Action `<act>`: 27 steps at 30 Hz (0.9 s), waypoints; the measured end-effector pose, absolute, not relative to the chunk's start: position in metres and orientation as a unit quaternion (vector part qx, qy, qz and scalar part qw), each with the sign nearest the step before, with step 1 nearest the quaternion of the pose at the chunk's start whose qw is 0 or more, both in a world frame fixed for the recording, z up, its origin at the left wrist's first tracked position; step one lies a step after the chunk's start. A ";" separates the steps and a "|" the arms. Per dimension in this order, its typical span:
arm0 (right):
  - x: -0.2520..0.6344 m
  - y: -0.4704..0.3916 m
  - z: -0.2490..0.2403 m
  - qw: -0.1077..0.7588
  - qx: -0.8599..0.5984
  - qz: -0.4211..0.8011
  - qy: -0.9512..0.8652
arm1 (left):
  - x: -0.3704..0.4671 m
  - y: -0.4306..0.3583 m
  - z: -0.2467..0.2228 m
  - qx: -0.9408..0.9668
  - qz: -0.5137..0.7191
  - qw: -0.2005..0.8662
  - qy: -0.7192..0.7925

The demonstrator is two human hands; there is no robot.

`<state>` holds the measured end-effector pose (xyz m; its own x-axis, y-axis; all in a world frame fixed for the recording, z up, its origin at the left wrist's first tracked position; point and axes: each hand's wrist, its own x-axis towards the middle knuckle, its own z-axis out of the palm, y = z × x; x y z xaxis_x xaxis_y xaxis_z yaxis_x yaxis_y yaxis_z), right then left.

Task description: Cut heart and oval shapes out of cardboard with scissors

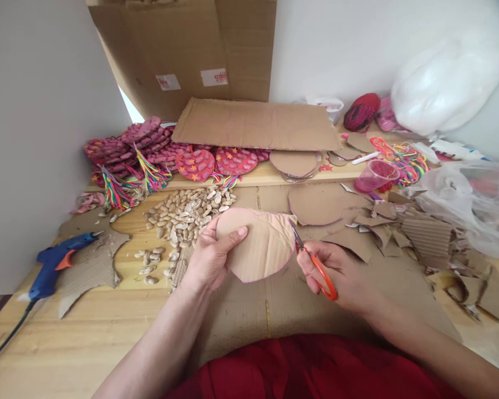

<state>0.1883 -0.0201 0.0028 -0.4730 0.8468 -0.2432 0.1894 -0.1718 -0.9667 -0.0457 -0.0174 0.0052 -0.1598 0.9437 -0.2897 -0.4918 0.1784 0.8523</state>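
My left hand (212, 252) grips a roundish cardboard piece (260, 246) by its left side, thumb on top and fingers beneath. A purple line runs along parts of its edge. Orange-handled scissors (322, 274) are held in my right hand (336, 271), with their blades at the upper right edge of the piece. Another cut cardboard piece (316, 205) with a purple edge lies just behind, on the large cardboard sheet (249, 321) that covers the middle of the table.
Peanut shells (187, 213) are heaped left of centre. A blue glue gun (60, 257) lies at the far left. Cardboard scraps (426, 235) and a pink cup (376, 176) are on the right. Decorated pink pieces (195, 164) and a cardboard panel (255, 124) stand behind.
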 end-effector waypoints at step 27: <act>0.189 -0.020 0.004 0.236 -0.447 0.636 -0.583 | -0.050 -0.019 0.006 0.284 0.586 0.585 0.483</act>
<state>0.1890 -0.0203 0.0038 -0.4880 0.8220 -0.2935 0.2213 -0.2087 -0.9526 -0.0498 -0.0192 0.0064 -0.1540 0.9604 -0.2324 -0.4106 0.1517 0.8991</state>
